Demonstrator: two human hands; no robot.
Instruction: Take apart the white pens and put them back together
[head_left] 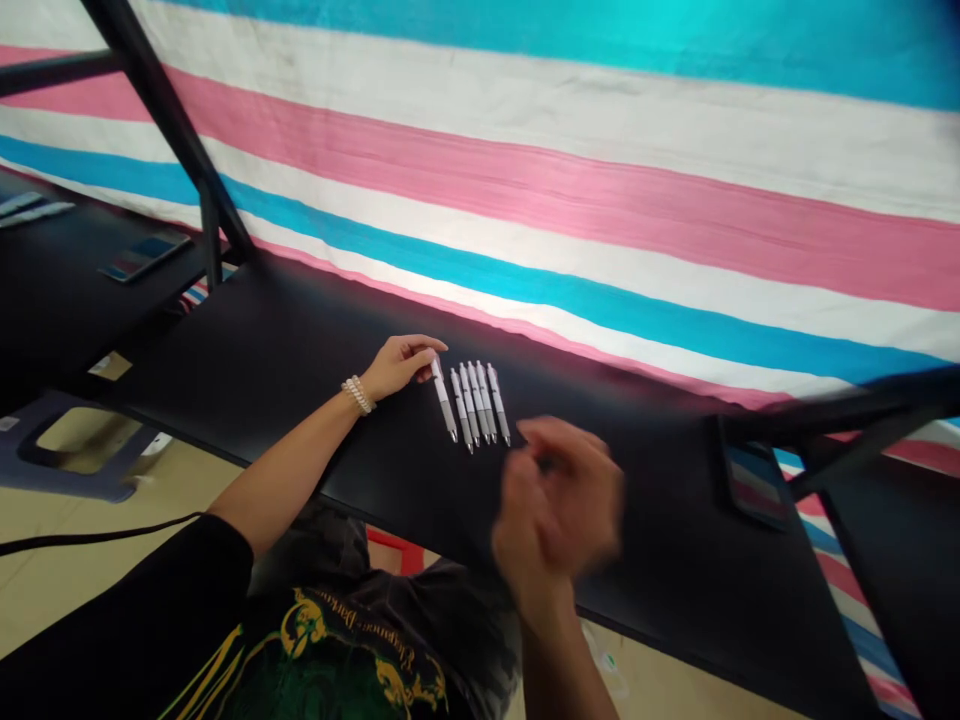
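Observation:
Several white pens with grey grips lie side by side on the black table, their tips pointing toward me. At the left end of the row, my left hand pinches the top of one white pen between thumb and fingers; that pen sits slightly apart from the others. To the right of the row and nearer to me, my right hand is raised over the table with its fingers curled. Motion blurs it, and whether anything is inside the fingers cannot be seen.
A dark phone-like slab lies by the black frame bar on the right. Another flat dark device rests on the left table. Striped cloth hangs behind the table. A grey plastic stool stands on the floor at left.

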